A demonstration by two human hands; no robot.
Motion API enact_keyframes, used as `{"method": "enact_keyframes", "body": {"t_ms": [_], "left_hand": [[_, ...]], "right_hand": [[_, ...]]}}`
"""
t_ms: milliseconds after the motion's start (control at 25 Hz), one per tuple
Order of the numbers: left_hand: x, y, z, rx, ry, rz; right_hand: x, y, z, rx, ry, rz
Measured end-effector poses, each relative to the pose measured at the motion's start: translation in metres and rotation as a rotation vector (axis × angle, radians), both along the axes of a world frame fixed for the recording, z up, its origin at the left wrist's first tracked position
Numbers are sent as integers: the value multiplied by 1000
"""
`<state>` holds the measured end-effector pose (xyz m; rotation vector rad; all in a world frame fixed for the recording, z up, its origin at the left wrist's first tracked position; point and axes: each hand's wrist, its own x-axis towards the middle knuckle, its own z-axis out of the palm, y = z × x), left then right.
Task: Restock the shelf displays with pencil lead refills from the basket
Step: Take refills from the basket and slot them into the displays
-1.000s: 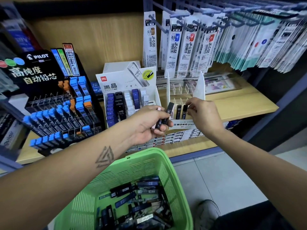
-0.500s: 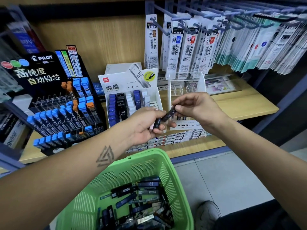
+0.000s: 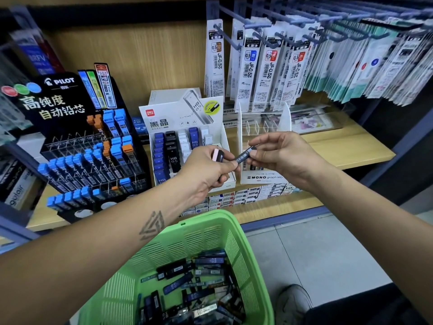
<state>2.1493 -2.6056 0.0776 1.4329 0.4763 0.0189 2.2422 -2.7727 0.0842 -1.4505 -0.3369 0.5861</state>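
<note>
My left hand (image 3: 206, 172) is closed around a small bunch of lead refill cases, one with a pink cap (image 3: 217, 156). A black refill case (image 3: 244, 156) is pinched at its upper end by the fingertips of my right hand (image 3: 283, 156); its lower end lies at my left thumb. Both hands hover in front of the white MONO display (image 3: 264, 177) and beside the white Deli display (image 3: 187, 127). Below, the green basket (image 3: 210, 233) holds several dark refill cases (image 3: 196, 282).
A black Pilot display (image 3: 77, 146) with blue-capped refills stands at the left on the wooden shelf (image 3: 346, 146). Packaged pen refills (image 3: 269, 66) hang on hooks above. Small boxes (image 3: 246, 195) are stacked under the displays. My shoe (image 3: 295, 301) rests on the tiled floor.
My right hand came back from the MONO display slots to my left hand and took hold of a black refill case, drawing it slightly to the right.
</note>
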Motion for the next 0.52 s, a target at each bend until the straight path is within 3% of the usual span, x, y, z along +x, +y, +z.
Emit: {"method": "enact_keyframes", "body": {"t_ms": [80, 160, 320, 520], "left_hand": [[2, -2, 0, 8, -7, 4], [4, -4, 0, 1, 12, 19], [5, 1, -1, -38, 54, 52], [2, 1, 1, -48, 56, 30]], "right_hand": [[0, 1, 5, 15, -6, -42], [5, -1, 11, -27, -161, -123], [19, -10, 4, -463, -698, -278], [3, -6, -19, -655, -907, -230]]}}
